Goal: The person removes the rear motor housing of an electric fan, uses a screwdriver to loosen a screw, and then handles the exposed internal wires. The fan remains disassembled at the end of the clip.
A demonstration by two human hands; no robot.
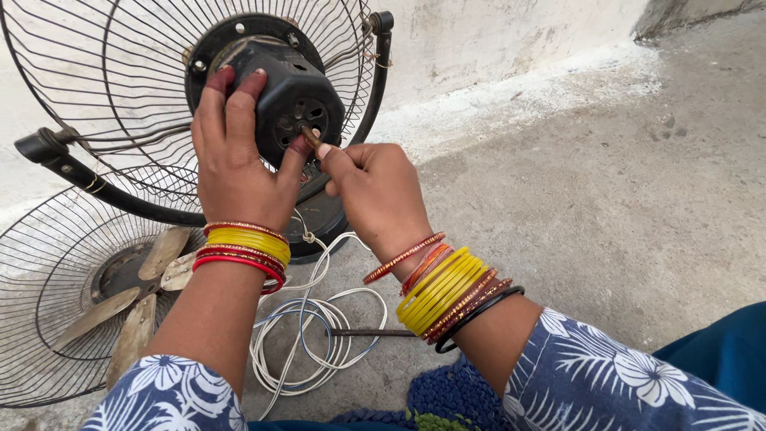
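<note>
The left hand (233, 152) wraps over the black plastic fan motor housing (291, 96), clamped on it, in front of the black wire rear guard (120, 80). The right hand (375, 191) pinches a thin brown tool (309, 136) against the housing. On the grey concrete floor (598, 223) lie a coiled white cable (319, 335) and a front wire grille with brass-coloured blades (104, 303).

Upper left of frame: left hand (231, 152) grips black fan motor housing (299, 100) mounted on rear wire guard (120, 80). Right hand (375, 191) pinches slim tool (309, 136) at housing's back. Lower left: front guard with blades (88, 295). Bottom centre: coiled white cord (311, 335) on concrete floor (598, 199).
</note>
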